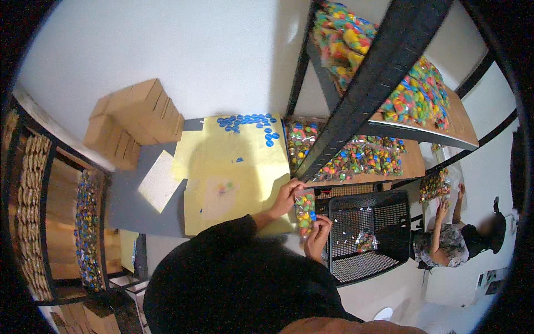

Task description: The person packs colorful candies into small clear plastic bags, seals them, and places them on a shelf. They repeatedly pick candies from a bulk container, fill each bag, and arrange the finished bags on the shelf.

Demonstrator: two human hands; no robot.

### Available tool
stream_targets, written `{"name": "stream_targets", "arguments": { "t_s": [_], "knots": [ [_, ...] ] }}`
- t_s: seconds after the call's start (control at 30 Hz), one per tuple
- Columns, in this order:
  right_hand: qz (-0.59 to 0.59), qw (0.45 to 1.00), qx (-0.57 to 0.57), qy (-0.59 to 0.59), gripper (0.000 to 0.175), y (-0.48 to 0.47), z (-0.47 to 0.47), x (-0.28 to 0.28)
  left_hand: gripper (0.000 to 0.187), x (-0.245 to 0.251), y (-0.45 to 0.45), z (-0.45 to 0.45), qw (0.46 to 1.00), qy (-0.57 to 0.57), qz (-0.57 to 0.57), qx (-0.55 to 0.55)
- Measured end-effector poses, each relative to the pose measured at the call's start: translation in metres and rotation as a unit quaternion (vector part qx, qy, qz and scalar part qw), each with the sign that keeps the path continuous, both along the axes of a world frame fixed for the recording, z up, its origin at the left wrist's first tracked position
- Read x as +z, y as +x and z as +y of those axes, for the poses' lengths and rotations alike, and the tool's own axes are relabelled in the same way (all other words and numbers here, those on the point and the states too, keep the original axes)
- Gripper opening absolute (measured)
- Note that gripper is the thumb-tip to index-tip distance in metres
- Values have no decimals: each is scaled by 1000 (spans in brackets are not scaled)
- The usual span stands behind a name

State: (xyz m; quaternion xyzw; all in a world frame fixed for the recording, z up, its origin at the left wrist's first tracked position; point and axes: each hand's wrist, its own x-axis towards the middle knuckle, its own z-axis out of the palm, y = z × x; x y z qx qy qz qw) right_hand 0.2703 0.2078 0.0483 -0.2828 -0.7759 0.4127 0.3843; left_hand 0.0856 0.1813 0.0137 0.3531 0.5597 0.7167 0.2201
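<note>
Between my two hands hangs a transparent plastic bag (304, 207) of colourful candy-like pieces, stretched upright. My left hand (288, 197) pinches its top edge. Lower down on its right side, my right hand (318, 237) grips it beside a round blue sticker (313, 215). To the left lies a yellow sheet (242, 183) spread over a grey table (160, 223). Several round blue stickers (250, 121) are grouped along the sheet's far edge. A black plastic crate (352, 261) stands right of my right hand, with a filled bag (366, 242) in it.
A black metal rack post (375, 79) slants close above my hands. Filled bags cover the upper shelf (459, 112) and lower shelf (411, 163). Cardboard boxes (133, 112) and a white sheet (160, 179) sit left. Another person (446, 246) handles bags at far right.
</note>
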Motion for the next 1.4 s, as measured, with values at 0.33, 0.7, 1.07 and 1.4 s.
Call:
{"name": "stream_targets", "arguments": {
  "t_s": [0.33, 0.7, 1.07, 1.4],
  "knots": [
    [-50, 998, 20, 26, 11, -35, -52, 8, 18, 43, -74, -65, 996, -51, -56, -50],
    [-28, 994, 64, 83, 5, -120, -89, 47, 55, 18, -102, -219, 899, -280, 330, 66],
    [-62, 985, 44, 152, 9, -146, -104, 19, 61, -6, -83, -221, 897, -283, 335, 54],
    [-238, 945, 35, 223, 21, -154, -114, 3, 36, 1, -126, -241, 880, -326, 317, 141]
  ]
}}
